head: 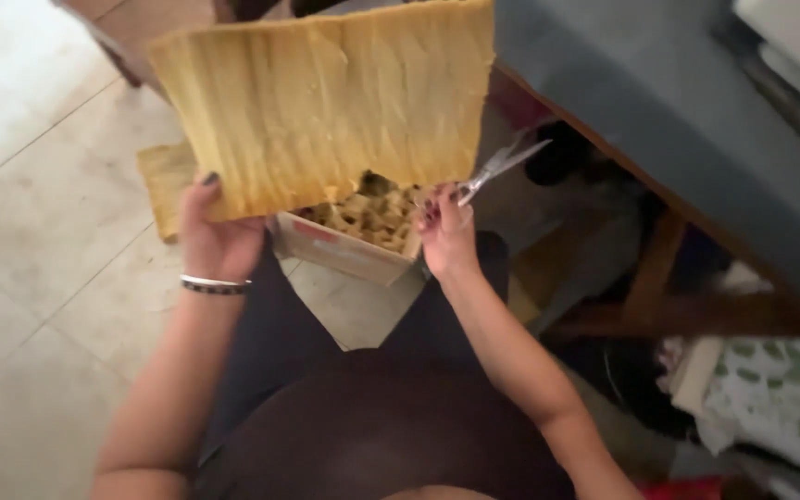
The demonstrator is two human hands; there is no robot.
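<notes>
My left hand [210, 236] grips the lower left corner of a large yellow foam sheet [326, 102] and holds it up in front of me. My right hand [444, 236] holds a pair of metal scissors [502, 167] at the sheet's lower right edge, blades pointing up and to the right. Below the sheet a cardboard box [344, 248] sits on the floor, filled with several small cut yellow foam pieces [372, 213]. A bracelet is on my left wrist.
A second foam piece [161, 181] lies on the tiled floor [30, 241] behind the box. A grey-topped table [659, 102] with wooden legs stands at the right. Patterned fabric [770, 389] and clutter lie beneath it.
</notes>
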